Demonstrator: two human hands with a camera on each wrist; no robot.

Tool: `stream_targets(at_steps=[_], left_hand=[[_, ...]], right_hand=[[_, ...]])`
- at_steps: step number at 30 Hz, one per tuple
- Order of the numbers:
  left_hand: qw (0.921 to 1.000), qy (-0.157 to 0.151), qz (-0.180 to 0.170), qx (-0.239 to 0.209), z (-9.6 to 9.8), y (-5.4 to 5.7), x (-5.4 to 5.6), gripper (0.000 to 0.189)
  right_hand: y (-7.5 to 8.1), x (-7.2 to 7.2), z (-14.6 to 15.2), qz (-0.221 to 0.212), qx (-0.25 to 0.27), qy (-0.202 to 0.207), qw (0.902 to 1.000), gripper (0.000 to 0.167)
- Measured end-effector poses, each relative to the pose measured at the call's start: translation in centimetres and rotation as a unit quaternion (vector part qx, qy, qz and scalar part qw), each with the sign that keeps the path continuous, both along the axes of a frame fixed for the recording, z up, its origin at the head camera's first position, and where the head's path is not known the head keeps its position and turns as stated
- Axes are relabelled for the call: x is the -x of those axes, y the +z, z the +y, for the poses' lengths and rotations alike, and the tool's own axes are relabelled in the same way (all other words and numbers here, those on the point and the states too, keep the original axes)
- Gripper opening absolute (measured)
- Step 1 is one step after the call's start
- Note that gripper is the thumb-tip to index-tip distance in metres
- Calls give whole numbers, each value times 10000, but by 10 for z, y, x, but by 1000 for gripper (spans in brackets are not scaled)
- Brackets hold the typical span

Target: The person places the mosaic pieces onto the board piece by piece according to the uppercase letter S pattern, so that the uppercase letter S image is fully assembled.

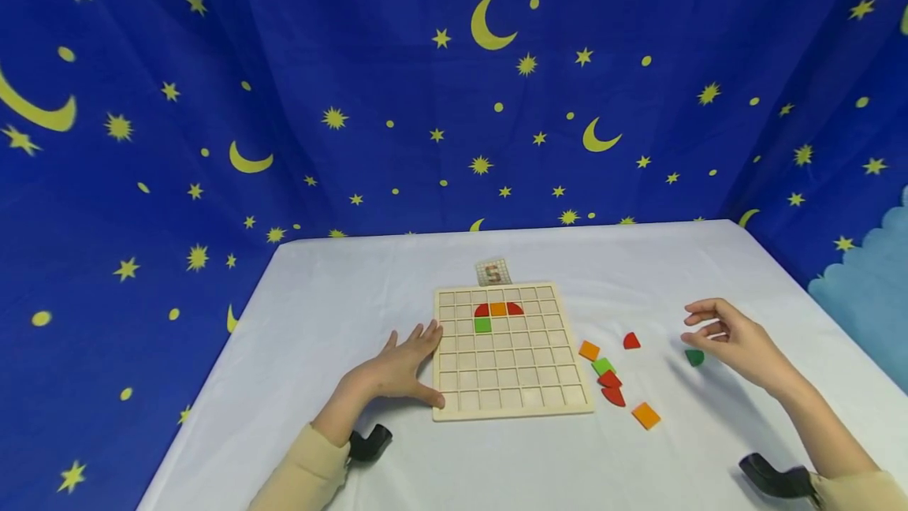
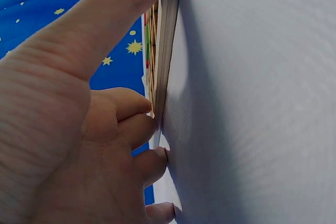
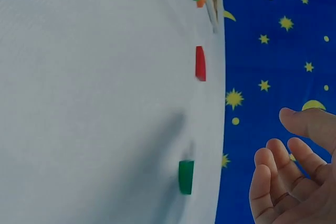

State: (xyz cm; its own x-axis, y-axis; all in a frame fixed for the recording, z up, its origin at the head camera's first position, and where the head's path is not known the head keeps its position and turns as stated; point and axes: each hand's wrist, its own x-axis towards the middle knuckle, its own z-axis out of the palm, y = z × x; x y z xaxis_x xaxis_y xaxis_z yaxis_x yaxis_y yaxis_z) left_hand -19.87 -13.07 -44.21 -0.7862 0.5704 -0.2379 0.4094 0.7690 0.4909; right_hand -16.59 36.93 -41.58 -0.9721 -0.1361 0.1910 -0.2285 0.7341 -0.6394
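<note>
A pale wooden grid board (image 1: 496,357) lies on the table. In its upper cells sit a red quarter-round tile (image 1: 482,311), an orange square tile (image 1: 499,309), another red quarter-round tile (image 1: 515,309) and a light green square (image 1: 483,326). My left hand (image 1: 404,367) rests at the board's left edge, thumb and fingers spread and touching it. Above the table to the right hovers my right hand (image 1: 745,341), fingers loosely bent, holding nothing. Beneath it lies a dark green quarter-round tile (image 3: 186,177); a red quarter-round tile (image 3: 200,63) is farther left.
Between the board and my right hand are loose tiles: an orange square (image 1: 589,350), a light green tile (image 1: 603,367), a red tile (image 1: 613,396) and another orange square (image 1: 646,416). A small pattern card (image 1: 493,272) lies behind the board. A blue starry curtain (image 1: 397,85) hangs behind the table.
</note>
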Motion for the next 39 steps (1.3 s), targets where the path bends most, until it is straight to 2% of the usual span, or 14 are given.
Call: stream_targets(at_steps=[9, 15, 21, 39], left_hand=[[10000, 22, -14, 34, -1, -2, 0, 115], [10000, 12, -18, 42, -1, -1, 1, 116], [10000, 15, -10, 96, -1, 0, 2, 116], [10000, -14, -36, 51, -1, -1, 0, 116]], right_hand=[[-10, -4, 9, -525, -374, -40, 9979, 40], [-19, -7, 19, -541, -562, 74, 9969, 34], [-24, -7, 20, -835, -669, 74, 9942, 33], [-30, -1, 21, -842, -875, 28, 9926, 36]])
